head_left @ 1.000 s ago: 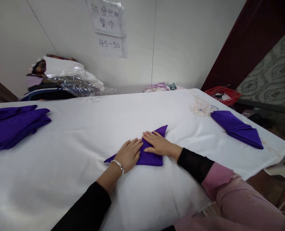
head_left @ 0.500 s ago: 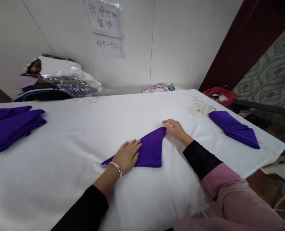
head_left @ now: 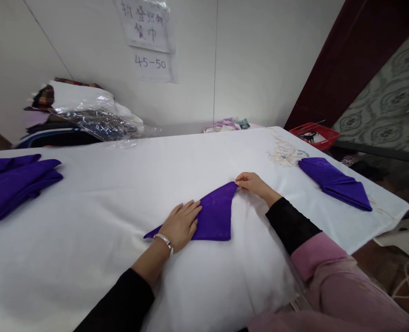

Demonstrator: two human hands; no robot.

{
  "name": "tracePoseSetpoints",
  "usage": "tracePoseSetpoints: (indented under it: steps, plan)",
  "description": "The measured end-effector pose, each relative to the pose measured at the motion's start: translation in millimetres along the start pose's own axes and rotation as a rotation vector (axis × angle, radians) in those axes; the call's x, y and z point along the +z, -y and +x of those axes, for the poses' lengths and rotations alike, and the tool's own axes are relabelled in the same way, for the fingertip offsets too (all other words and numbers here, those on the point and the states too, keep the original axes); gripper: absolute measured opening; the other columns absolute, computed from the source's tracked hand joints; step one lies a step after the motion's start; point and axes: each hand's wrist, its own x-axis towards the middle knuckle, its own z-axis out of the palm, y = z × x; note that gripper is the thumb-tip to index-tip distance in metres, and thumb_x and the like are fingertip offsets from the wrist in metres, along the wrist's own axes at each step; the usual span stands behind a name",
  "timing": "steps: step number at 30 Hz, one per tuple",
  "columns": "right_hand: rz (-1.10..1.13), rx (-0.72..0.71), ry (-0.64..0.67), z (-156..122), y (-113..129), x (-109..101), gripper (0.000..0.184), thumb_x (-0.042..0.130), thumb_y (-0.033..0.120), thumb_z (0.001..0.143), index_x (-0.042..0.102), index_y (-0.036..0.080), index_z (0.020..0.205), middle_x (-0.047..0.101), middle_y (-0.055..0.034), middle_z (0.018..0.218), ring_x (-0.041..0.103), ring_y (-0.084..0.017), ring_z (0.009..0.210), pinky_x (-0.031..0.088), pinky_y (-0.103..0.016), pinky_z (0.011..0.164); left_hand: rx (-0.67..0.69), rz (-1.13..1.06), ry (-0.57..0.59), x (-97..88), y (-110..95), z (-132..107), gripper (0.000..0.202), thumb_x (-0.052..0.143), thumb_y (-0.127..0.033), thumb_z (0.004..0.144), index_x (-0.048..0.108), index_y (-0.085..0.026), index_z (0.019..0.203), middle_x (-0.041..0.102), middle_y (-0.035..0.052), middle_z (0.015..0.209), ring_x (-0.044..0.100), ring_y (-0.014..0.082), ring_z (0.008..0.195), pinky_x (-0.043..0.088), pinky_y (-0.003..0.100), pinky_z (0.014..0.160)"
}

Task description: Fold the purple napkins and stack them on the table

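A purple cloth napkin [head_left: 216,214], folded to a pointed shape, lies on the white-covered table in front of me. My left hand [head_left: 180,225] rests flat on its left part, fingers stretched out, with a silver bracelet at the wrist. The napkin's left tip pokes out past that hand. At the upper right corner, my right hand [head_left: 251,183] pinches the fabric between thumb and fingertips. Farther right, a folded purple napkin [head_left: 335,182] lies on the table. More purple cloths [head_left: 19,186] are piled at the left edge.
The white tablecloth [head_left: 97,193] has an embroidered flower at its far right. Behind it are a plastic-wrapped stack of textiles [head_left: 83,103], some pale cloths [head_left: 223,125] and a red basket [head_left: 315,136]. Handwritten paper sheets [head_left: 149,27] hang on the wall. A white stool [head_left: 403,237] stands at right.
My right hand's fingers have closed on the napkin's upper right corner; before, they were more loosely placed there. My left hand stays on the cloth. The view has shifted slightly.
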Motion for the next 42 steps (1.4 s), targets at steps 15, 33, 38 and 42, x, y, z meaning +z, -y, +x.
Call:
tracePoseSetpoints:
  steps: [15, 33, 38, 42]
  plan:
    - [-0.133, -0.034, -0.028, -1.6, 2.4, 0.2, 0.015, 0.062, 0.03, 0.062, 0.062, 0.016, 0.066, 0.053, 0.0035, 0.055, 0.045, -0.01, 0.053, 0.035, -0.024, 0.053, 0.013, -0.019, -0.033, 0.0, 0.4, -1.3, 0.045, 0.031, -0.026, 0.09, 0.043, -0.024, 0.133, 0.039, 0.0013, 0.145, 0.032, 0.0194, 0.134, 0.027, 0.044, 0.11]
    - [-0.091, -0.026, 0.079, -2.8, -2.8, -6.2, 0.026, 0.059, 0.042, 0.072, 0.059, 0.016, 0.069, 0.051, 0.0034, 0.055, 0.04, -0.008, 0.048, 0.029, -0.022, 0.048, -0.001, -0.023, -0.023, -1.1, -0.6, -1.2, 0.044, 0.032, -0.025, 0.09, 0.044, -0.023, 0.132, 0.039, 0.0014, 0.145, 0.032, 0.0196, 0.135, 0.028, 0.045, 0.11]
    - [-0.021, -0.095, -0.007, 1.2, -1.3, 6.2, 0.022, 0.058, 0.039, 0.073, 0.06, 0.017, 0.071, 0.055, 0.0021, 0.06, 0.043, -0.009, 0.05, 0.032, -0.022, 0.049, 0.007, -0.024, -0.034, -0.8, -1.0, -1.3, 0.044, 0.032, -0.026, 0.09, 0.044, -0.024, 0.132, 0.04, 0.0014, 0.144, 0.033, 0.0194, 0.134, 0.028, 0.044, 0.11]
    - [-0.084, -0.12, -0.053, 6.8, -7.5, 13.2, 0.02, 0.056, 0.035, 0.072, 0.062, 0.016, 0.07, 0.054, 0.0024, 0.057, 0.046, -0.01, 0.053, 0.036, -0.023, 0.052, 0.002, -0.027, -0.033, -0.7, -1.0, -1.2, 0.044, 0.031, -0.026, 0.09, 0.044, -0.024, 0.132, 0.04, 0.0013, 0.144, 0.032, 0.0193, 0.134, 0.027, 0.044, 0.11]
